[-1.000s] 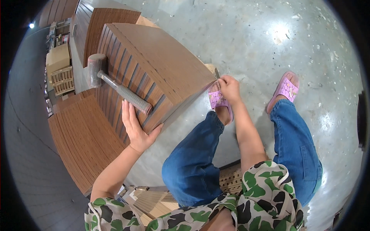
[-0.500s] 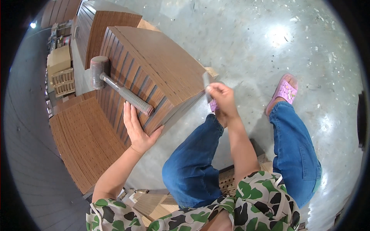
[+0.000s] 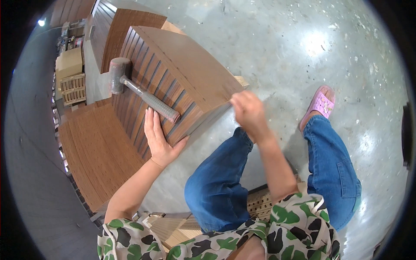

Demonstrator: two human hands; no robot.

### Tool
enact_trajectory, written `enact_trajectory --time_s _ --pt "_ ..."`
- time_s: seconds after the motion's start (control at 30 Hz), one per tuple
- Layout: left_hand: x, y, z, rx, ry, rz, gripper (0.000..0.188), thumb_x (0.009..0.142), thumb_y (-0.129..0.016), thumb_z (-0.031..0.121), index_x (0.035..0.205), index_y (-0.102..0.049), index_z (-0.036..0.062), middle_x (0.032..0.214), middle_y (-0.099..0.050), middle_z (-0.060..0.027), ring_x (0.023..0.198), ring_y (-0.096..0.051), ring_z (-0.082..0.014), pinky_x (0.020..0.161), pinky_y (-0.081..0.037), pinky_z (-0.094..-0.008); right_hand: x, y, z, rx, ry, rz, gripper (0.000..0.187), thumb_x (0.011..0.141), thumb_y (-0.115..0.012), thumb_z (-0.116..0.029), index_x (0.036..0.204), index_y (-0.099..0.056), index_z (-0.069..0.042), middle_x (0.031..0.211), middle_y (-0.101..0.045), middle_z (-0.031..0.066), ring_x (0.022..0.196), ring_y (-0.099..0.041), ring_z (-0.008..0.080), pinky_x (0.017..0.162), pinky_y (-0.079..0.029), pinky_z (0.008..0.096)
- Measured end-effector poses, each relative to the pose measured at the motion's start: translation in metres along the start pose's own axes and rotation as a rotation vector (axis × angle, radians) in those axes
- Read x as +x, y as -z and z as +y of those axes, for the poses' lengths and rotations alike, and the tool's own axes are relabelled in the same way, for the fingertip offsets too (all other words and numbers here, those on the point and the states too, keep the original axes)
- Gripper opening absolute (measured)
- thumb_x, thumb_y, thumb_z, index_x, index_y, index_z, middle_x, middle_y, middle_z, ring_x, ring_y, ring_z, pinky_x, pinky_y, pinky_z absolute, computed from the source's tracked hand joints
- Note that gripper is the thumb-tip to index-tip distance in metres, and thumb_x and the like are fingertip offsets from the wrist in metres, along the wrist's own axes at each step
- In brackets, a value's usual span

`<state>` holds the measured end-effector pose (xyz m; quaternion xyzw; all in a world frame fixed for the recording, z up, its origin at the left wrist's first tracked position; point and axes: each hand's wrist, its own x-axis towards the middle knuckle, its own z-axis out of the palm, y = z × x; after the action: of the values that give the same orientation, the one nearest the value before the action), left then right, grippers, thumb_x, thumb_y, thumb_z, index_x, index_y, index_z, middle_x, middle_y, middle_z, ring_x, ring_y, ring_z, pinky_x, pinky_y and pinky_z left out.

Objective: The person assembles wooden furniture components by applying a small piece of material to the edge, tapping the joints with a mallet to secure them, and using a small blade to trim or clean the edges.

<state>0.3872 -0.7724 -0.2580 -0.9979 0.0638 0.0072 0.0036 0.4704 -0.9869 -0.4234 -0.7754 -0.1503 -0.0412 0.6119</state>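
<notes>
Grey-handled, a mallet [image 3: 162,107] lies at ten o'clock on the brown panel stack [image 3: 186,60]; at nine, the left hand [image 3: 160,143] rests against it, fingers straight, thumb spread. Toward two, the right hand [image 3: 251,114] curls by its corner, blurred; I can't tell whether it grips anything.

Short-slv off-white camo-print shirt [image 3: 299,219] w/ grn & blk patches; blue denim jeans [image 3: 216,186], stitched pkt [image 3: 347,177] on R leg; pink open-toe slide sandal [image 3: 322,104] w/ sm. charms.

The mallet [image 3: 144,93] lies on the middle stack [image 3: 190,65], a second stack [image 3: 99,151] leftward, a third stack [image 3: 128,32] behind.
</notes>
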Motion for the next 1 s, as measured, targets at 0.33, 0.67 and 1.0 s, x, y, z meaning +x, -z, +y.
enact_trajectory --time_s 0.33,0.67,1.0 --pt "0.0 -0.008 -0.003 0.004 -0.008 0.022 0.107 0.061 -0.08 0.033 0.141 -0.02 -0.0052 0.145 -0.021 -0.0288 0.134 -0.023 -0.0442 0.108 -0.022 -0.0507 0.005 0.001 -0.048 0.974 -0.569 0.039 0.011 0.085 -0.064 -0.007 0.091 -0.064 0.001 0.073 -0.061 0.0005 0.066 -0.055 0.0056 0.058 -0.044 0.0206" --pt "0.002 -0.006 0.001 -0.015 -0.005 0.007 0.106 0.062 -0.082 0.028 0.141 -0.019 -0.0066 0.145 -0.019 -0.0293 0.134 -0.024 -0.0432 0.108 -0.024 -0.0463 -0.05 -0.043 0.156 0.19 -0.802 0.17 0.016 0.077 -0.066 -0.014 0.083 -0.065 0.001 0.076 -0.065 0.0175 0.067 -0.064 0.0279 0.065 -0.05 0.0365" --pt "0.003 -0.007 0.001 -0.011 0.007 0.022 0.107 0.06 -0.081 0.031 0.14 -0.021 -0.0054 0.144 -0.021 -0.0296 0.133 -0.024 -0.045 0.108 -0.022 -0.0506 0.014 0.014 -0.058 0.157 0.131 0.17 0.011 0.073 -0.062 0.003 0.082 -0.061 -0.003 0.081 -0.06 0.0118 0.073 -0.057 0.0297 0.066 -0.047 0.0377"
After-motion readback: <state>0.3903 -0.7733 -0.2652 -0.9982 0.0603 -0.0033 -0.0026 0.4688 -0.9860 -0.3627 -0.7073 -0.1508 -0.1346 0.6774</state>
